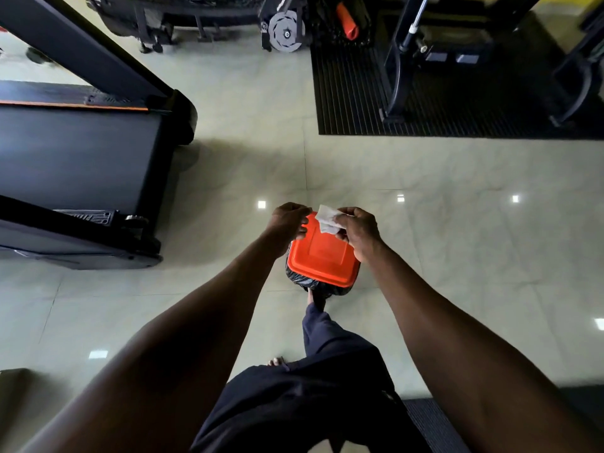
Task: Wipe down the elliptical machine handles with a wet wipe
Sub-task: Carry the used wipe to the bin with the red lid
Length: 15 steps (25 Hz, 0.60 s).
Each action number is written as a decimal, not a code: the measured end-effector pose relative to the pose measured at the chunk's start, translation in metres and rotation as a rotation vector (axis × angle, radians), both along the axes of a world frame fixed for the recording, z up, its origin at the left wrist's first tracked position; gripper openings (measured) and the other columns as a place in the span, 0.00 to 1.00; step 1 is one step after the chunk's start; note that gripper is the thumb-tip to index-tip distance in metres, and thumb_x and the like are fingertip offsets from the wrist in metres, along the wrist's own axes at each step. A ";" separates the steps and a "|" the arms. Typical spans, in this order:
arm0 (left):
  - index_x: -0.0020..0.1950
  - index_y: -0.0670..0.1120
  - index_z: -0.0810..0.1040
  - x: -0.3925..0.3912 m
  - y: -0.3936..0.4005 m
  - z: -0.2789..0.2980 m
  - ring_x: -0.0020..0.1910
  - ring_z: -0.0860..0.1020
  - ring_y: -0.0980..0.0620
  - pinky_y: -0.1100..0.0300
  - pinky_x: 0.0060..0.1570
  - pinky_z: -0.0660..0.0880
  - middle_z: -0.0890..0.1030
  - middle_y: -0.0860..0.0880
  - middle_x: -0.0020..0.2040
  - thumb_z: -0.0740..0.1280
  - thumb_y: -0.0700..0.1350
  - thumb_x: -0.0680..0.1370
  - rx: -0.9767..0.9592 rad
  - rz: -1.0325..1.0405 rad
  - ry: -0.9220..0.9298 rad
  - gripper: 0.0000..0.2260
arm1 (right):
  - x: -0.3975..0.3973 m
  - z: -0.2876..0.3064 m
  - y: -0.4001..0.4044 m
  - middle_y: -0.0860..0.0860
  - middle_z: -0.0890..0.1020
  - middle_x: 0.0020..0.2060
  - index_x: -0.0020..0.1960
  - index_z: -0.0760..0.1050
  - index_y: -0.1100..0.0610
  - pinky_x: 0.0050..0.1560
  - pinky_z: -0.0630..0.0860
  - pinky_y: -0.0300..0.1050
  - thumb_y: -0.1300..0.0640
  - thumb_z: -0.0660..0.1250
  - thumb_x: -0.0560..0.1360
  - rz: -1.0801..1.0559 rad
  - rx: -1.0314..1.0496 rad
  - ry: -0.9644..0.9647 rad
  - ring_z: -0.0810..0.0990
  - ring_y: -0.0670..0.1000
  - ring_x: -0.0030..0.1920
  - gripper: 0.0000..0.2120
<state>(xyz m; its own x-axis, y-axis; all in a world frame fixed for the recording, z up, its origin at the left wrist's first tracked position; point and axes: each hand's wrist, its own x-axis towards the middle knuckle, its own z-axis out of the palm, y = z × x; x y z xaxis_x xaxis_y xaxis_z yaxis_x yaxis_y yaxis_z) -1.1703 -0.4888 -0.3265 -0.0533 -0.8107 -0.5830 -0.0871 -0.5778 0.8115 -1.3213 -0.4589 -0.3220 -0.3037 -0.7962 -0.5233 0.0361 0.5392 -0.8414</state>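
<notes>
Our right hand [358, 232] pinches the wipe [327, 220] in closed fingers; our left hand [287, 220] curls shut on the lid [322, 256] edge of the bin [313, 284] just below. If the lid drops early, the wipe may fall onto the floor [425, 243]. A treadmill [81, 158] stands well left of our fingers, a mat [353, 93] beyond; nothing blocks the drop.

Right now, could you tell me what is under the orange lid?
A black bin liner shows beneath the orange lid, and a foot presses at its base. The bin's body and contents are hidden.
</notes>
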 end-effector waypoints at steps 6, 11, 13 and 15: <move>0.52 0.42 0.76 -0.021 -0.048 -0.040 0.32 0.72 0.51 0.60 0.33 0.72 0.74 0.46 0.38 0.65 0.41 0.80 0.092 -0.002 -0.027 0.04 | -0.020 -0.041 -0.047 0.55 0.78 0.43 0.50 0.72 0.57 0.27 0.75 0.37 0.67 0.66 0.73 -0.017 0.083 0.017 0.77 0.51 0.38 0.09; 0.49 0.42 0.75 -0.042 -0.080 -0.103 0.28 0.69 0.50 0.62 0.30 0.68 0.73 0.46 0.34 0.66 0.39 0.78 0.226 0.019 -0.079 0.02 | -0.036 -0.109 -0.068 0.50 0.76 0.35 0.37 0.70 0.53 0.30 0.78 0.43 0.69 0.63 0.72 0.131 0.240 0.167 0.77 0.51 0.34 0.12; 0.48 0.43 0.75 -0.044 -0.086 -0.137 0.30 0.69 0.50 0.61 0.32 0.68 0.73 0.46 0.34 0.67 0.39 0.78 0.295 0.040 -0.102 0.01 | -0.042 -0.141 -0.077 0.49 0.78 0.35 0.35 0.73 0.51 0.37 0.82 0.48 0.67 0.64 0.71 0.191 0.304 0.213 0.80 0.54 0.38 0.12; 0.45 0.44 0.75 -0.044 -0.090 -0.166 0.30 0.70 0.50 0.61 0.32 0.69 0.74 0.47 0.34 0.67 0.40 0.78 0.342 0.053 -0.120 0.03 | -0.049 -0.172 -0.088 0.48 0.79 0.35 0.35 0.74 0.50 0.44 0.82 0.57 0.66 0.65 0.69 0.236 0.348 0.224 0.80 0.56 0.39 0.11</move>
<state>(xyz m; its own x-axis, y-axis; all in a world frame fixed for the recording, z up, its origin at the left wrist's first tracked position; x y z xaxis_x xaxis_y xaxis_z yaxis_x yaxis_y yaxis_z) -1.2148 -0.5790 -0.4928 0.0687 -0.5673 -0.8206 -0.1327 -0.8205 0.5561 -1.3698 -0.5466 -0.4943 -0.2712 -0.6463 -0.7133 -0.2832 0.7618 -0.5826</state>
